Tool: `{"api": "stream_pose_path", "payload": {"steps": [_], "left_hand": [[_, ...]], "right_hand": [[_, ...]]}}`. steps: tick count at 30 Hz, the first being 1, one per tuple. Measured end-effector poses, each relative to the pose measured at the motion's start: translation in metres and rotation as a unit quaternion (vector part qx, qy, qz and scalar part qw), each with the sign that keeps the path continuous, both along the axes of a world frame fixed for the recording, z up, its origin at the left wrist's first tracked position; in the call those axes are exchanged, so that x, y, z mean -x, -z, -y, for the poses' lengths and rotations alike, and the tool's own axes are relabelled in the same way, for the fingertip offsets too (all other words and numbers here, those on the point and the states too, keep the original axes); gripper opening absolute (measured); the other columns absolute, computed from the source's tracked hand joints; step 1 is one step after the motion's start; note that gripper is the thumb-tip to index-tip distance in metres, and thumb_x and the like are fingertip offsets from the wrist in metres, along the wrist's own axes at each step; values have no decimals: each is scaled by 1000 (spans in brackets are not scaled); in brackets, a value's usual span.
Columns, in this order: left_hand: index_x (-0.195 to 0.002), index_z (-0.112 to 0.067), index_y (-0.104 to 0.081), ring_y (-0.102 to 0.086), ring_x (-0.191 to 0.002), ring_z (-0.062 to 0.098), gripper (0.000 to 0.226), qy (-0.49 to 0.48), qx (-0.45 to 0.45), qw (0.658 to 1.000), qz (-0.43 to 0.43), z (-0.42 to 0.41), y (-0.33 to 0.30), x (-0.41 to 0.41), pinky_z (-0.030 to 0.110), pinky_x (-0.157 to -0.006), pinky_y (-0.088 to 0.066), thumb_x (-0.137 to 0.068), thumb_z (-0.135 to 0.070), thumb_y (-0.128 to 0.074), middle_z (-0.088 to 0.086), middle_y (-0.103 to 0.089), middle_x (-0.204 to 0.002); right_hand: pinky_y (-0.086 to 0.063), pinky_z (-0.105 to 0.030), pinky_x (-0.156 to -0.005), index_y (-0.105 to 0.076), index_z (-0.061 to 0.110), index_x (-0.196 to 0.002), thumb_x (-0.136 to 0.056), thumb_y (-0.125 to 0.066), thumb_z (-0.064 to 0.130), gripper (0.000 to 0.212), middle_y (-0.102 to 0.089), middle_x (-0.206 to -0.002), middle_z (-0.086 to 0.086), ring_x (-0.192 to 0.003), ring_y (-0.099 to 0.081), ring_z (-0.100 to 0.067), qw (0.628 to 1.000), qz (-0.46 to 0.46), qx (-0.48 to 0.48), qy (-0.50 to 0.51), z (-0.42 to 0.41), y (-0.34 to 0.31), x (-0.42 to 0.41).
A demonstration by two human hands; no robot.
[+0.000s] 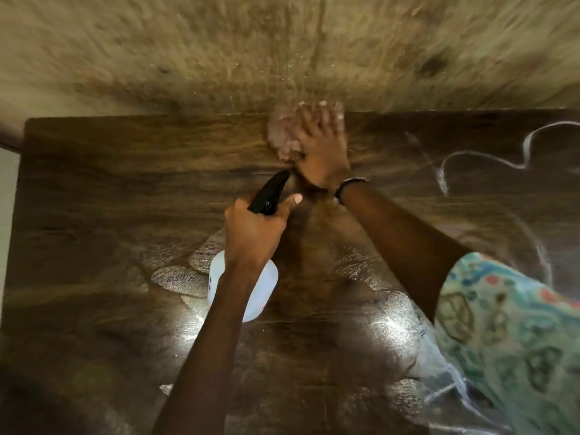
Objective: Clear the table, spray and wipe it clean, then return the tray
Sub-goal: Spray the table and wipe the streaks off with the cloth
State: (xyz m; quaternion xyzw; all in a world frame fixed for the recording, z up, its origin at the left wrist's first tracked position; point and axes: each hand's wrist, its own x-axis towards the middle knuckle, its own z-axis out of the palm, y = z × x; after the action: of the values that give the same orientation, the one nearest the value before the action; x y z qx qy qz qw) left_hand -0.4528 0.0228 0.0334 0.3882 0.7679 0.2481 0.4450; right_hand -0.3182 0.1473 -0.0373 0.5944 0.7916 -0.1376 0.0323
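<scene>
We are in the wiping step: our right hand [317, 142] lies flat, fingers spread, pressing a pale pinkish cloth [284, 133] onto the far edge of the dark wooden desk [110, 183], while our left hand [254, 230] is curled round the neck of a spray bottle [248, 296], black trigger head [270, 193] pointing toward the cloth and the white body hanging below the wrist, over the middle of the desk. To do this well, we judge that the flat palm should keep the whole cloth in contact with the wood, working in overlapping passes from the far edge back toward us, so that the wet, shining patches [386, 328] nearer to us are taken up rather than left to dry. The white chalk-like scrawl [489, 158] on the right side of the desk looks untouched and will likely want more spray and firmer pressure. The bottle is best kept upright and clear of the wiping path. The tray is not in view, so we cannot say where it waits. A small mark shows on the bottle's body, too blurred to read; we can make out no brand or writing elsewhere. A dark bracelet [350, 185] sits on the right wrist.
</scene>
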Motion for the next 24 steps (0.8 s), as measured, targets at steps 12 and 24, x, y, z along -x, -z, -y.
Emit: {"api": "stream_pose_path", "payload": {"steps": [12, 24], "left_hand": [[-80, -16, -58, -65, -87, 23, 49, 6, 31, 999, 10, 20, -13, -22, 28, -68, -45, -65, -59, -76, 8, -67, -87], [-96, -18, -47, -59, -103, 26, 62, 21, 46, 999, -10, 32, -31, -94, 43, -91, -50, -62, -63, -75, 5, -55, -109]], "right_hand": [[-13, -49, -117, -29, 33, -147, -86, -38, 37, 62, -29, -156, -7, -145, -18, -35, 992, 9, -35, -120, 128, -5, -149], [-11, -54, -118, -39, 24, -145, -85, -33, 36, 61, -30, -155, -10, -144, -18, -38, 992, -23, -34, -123, 97, 1, -118]]}}
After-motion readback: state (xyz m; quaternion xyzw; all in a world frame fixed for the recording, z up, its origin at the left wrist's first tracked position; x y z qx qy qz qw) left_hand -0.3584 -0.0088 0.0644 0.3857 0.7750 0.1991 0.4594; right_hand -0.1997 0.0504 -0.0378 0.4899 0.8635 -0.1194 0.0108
